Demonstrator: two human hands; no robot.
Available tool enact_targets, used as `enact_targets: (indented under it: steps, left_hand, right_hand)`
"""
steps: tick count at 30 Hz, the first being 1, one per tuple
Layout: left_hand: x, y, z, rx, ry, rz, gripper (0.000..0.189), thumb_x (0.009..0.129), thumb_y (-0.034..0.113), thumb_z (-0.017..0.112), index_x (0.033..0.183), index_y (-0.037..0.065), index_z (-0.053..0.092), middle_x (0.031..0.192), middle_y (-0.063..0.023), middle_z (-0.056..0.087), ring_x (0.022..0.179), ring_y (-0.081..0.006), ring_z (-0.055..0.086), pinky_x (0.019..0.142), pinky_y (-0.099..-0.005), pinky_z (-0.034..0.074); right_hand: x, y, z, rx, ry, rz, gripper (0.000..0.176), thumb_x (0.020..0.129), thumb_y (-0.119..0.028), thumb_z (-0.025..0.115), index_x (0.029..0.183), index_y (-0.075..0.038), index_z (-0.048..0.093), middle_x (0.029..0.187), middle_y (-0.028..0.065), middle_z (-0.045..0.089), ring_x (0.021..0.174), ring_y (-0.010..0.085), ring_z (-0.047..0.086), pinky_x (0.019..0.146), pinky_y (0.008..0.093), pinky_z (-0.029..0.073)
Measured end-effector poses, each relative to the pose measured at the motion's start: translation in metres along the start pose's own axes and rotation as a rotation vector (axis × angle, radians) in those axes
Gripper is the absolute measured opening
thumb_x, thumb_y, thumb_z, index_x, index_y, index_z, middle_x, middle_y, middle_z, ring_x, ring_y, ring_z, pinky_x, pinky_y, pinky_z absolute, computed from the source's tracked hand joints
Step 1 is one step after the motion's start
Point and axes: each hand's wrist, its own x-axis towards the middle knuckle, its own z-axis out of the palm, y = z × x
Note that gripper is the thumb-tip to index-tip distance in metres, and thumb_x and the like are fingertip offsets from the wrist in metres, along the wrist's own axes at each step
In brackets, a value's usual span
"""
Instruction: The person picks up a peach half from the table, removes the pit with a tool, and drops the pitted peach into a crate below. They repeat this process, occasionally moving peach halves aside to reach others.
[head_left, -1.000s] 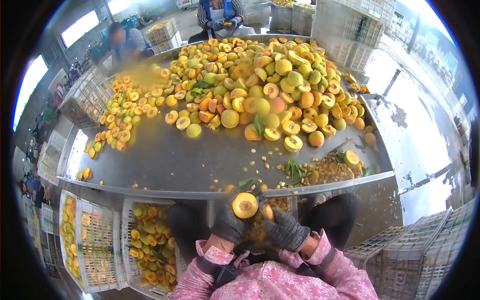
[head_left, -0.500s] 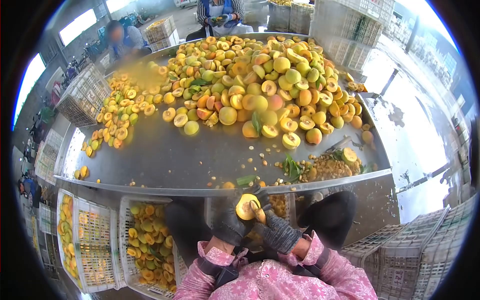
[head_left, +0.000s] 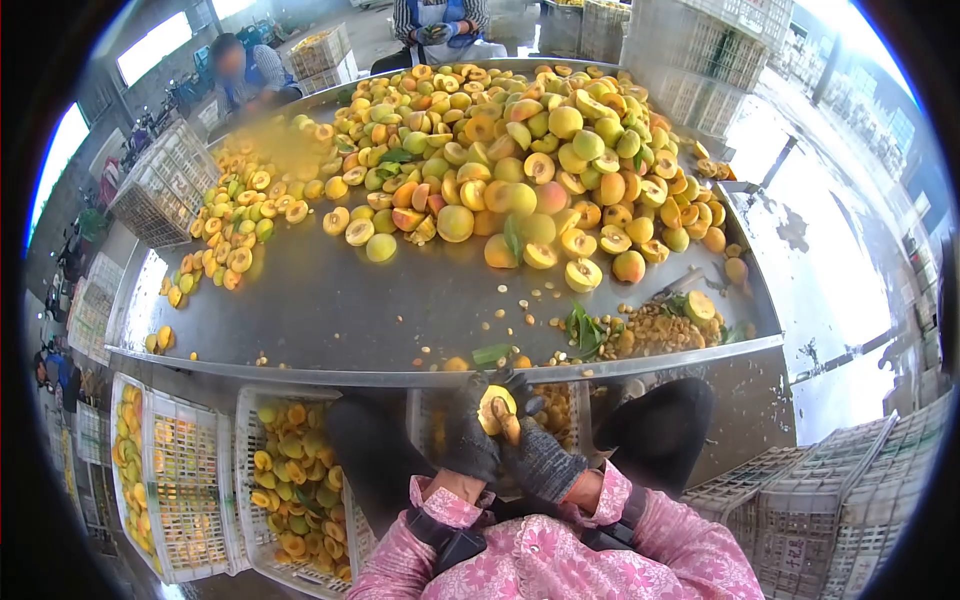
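Note:
Just beyond the metal table's front edge, on my side, both gloved hands meet over my lap. My left hand (head_left: 470, 440) is closed round a cut peach half (head_left: 495, 408), its yellow flesh facing up. My right hand (head_left: 541, 457) is closed against the same fruit; a brownish thing, a bare fingertip or a tool that I cannot make out, presses on the cut face. Below the hands, a crate (head_left: 419, 425) of fruit is partly hidden. On the metal table (head_left: 330, 320) lies a big heap of halved and whole peaches (head_left: 455, 223).
A pile of pits (head_left: 650, 335) and leaves lies at the table's right front. Crates of halves (head_left: 190, 470) (head_left: 243, 470) stand at the lower left, stacked crates (head_left: 830, 500) at the lower right. Two people sit beyond the table, one (head_left: 437, 25) at the far edge.
My hands have turned the fruit half and moved it slightly, and my right hand has shifted a little left. A small orange piece now shows at the table's front edge.

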Motion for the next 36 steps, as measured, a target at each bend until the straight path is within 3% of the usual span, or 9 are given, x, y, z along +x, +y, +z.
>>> enact_targets:
  steps: [2,6,10,14,16,25,28,33,36]
  left_hand:
    - [-0.006,0.016,0.015,0.409,-0.046,0.166,0.030,0.094,0.021,0.040,0.110,-0.002,0.052,0.103,-0.0128,0.058,0.090,-0.0217,0.059,0.080,-0.0353,0.051]
    - [-0.003,0.006,-0.001,0.187,-0.084,0.045,0.026,0.092,0.018,0.044,0.107,-0.001,0.052,0.101,-0.0101,0.058,0.090,-0.0192,0.058,0.078,-0.0322,0.052]
    - [0.005,-0.018,-0.046,-0.114,-0.067,-0.206,0.028,0.089,0.023,0.053,0.105,0.000,0.052,0.098,-0.0076,0.058,0.087,-0.0173,0.058,0.074,-0.0299,0.051]
    - [0.002,-0.025,-0.065,0.430,-0.048,0.003,0.033,0.084,0.026,0.061,0.104,0.001,0.053,0.093,-0.0052,0.058,0.082,-0.0155,0.057,0.073,-0.0286,0.050]
    - [-0.004,-0.016,-0.053,0.265,-0.047,-0.046,0.034,0.083,0.028,0.062,0.103,0.001,0.054,0.091,-0.0047,0.057,0.082,-0.0151,0.056,0.074,-0.0288,0.049]
    - [-0.011,-0.029,-0.066,0.656,0.125,0.120,0.050,0.082,0.044,0.060,0.104,-0.001,0.055,0.093,-0.0079,0.059,0.085,-0.0199,0.058,0.077,-0.0331,0.048]
    - [-0.007,-0.029,-0.051,0.314,0.296,0.009,0.024,0.086,0.026,0.050,0.092,0.004,0.054,0.082,-0.0036,0.055,0.074,-0.0143,0.054,0.066,-0.0278,0.046]
    - [-0.010,-0.030,-0.074,0.753,0.183,0.106,0.055,0.082,0.052,0.052,0.096,-0.001,0.059,0.085,-0.0135,0.063,0.080,-0.0253,0.061,0.072,-0.0352,0.048]
    - [-0.010,-0.032,-0.078,0.755,0.170,0.122,0.048,0.083,0.044,0.051,0.097,-0.001,0.059,0.084,-0.0150,0.063,0.079,-0.0277,0.061,0.071,-0.0361,0.048]
  right_hand:
    - [-0.001,-0.004,-0.001,0.009,0.007,-0.025,0.090,0.071,-0.011,0.066,0.141,-0.009,0.010,0.076,0.0242,0.053,0.064,0.0388,0.054,0.058,0.0423,0.044]
    - [0.001,-0.001,0.005,0.090,-0.039,-0.076,0.089,0.072,-0.010,0.064,0.141,-0.006,0.008,0.071,0.0231,0.053,0.063,0.0379,0.054,0.059,0.0406,0.044]
    - [0.003,0.002,0.004,0.235,-0.325,0.109,0.092,0.074,-0.016,0.066,0.137,0.007,0.004,0.118,0.0262,0.045,0.101,0.0382,0.049,0.088,0.0380,0.041]
    - [0.001,0.020,0.015,0.199,-0.328,0.074,0.058,0.077,-0.019,0.062,0.124,0.003,0.035,0.106,0.0248,0.052,0.091,0.0361,0.054,0.079,0.0367,0.045]
    - [0.003,0.026,0.017,0.089,-0.481,0.159,0.041,0.078,-0.021,0.061,0.111,0.001,0.050,0.096,0.0237,0.056,0.084,0.0343,0.057,0.074,0.0362,0.046]
    - [0.009,-0.014,0.008,-0.089,-0.330,0.459,0.041,0.074,-0.023,0.063,0.102,0.003,0.047,0.086,0.0264,0.058,0.082,0.0408,0.059,0.068,0.0454,0.046]
    - [-0.007,0.022,0.035,-0.172,-0.213,0.309,0.039,0.070,-0.028,0.067,0.095,-0.001,0.056,0.078,0.0181,0.057,0.072,0.0352,0.057,0.063,0.0418,0.047]
    - [-0.004,0.041,0.048,-0.060,-0.383,0.235,0.035,0.074,-0.017,0.059,0.099,0.005,0.048,0.082,0.0282,0.057,0.078,0.0437,0.058,0.066,0.0471,0.046]
    - [-0.003,0.044,0.055,-0.062,-0.395,0.279,0.033,0.074,-0.017,0.058,0.096,0.006,0.049,0.081,0.0276,0.057,0.078,0.0430,0.058,0.066,0.0470,0.045]
